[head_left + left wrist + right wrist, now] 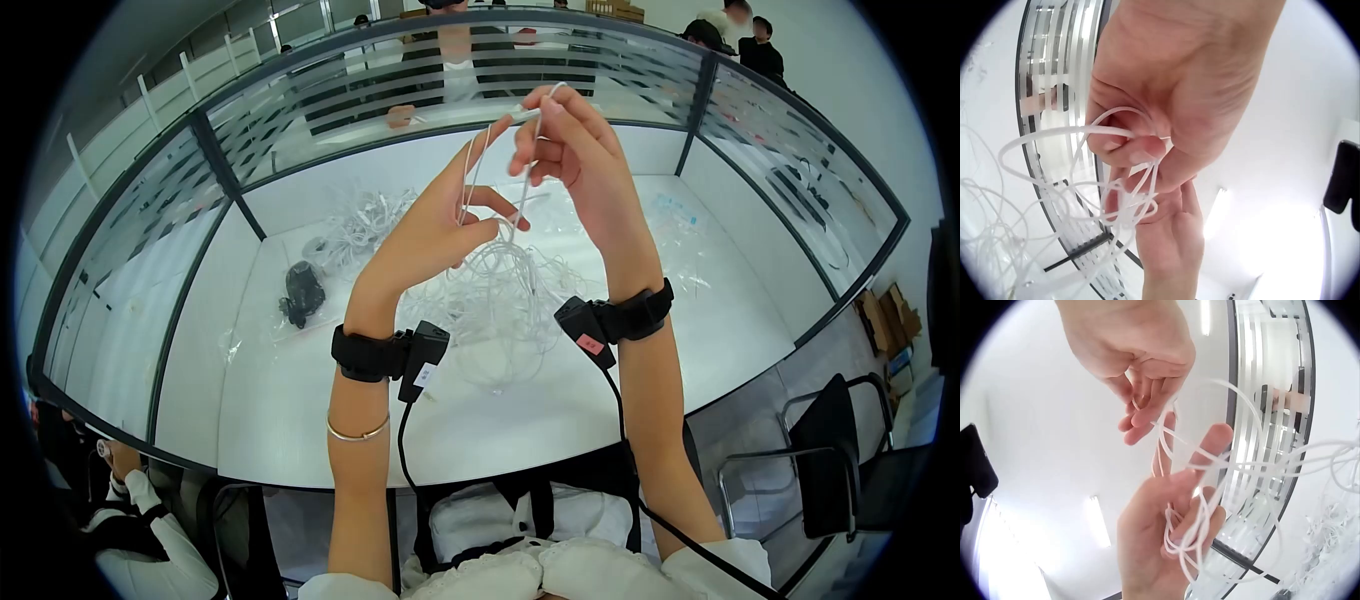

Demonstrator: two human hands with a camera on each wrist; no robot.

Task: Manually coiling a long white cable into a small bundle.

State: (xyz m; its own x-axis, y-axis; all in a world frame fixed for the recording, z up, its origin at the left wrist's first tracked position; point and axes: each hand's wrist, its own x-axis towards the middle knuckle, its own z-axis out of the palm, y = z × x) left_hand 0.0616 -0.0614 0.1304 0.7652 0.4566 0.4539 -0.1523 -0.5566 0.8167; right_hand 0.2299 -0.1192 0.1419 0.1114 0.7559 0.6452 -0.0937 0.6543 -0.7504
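Raised above the table, my left hand (430,225) has loops of thin white cable (1188,534) running around its fingers, with the lower fingers curled over them. The index finger points up toward the other hand. My right hand (585,150), level with the left fingertips, pinches a strand of the same cable (529,165) between thumb and fingers. In the left wrist view a loose clump of the cable (1125,206) hangs between both hands. From the hands the strands drop to a large tangle of white cable (500,290) on the table.
A bundle of white cables (365,225) lies at the back left, beside a black bundle (302,292). Clear plastic bags (680,225) lie at the right. Striped glass partitions (450,80) border the white table (290,420). A black chair (830,460) stands at the right.
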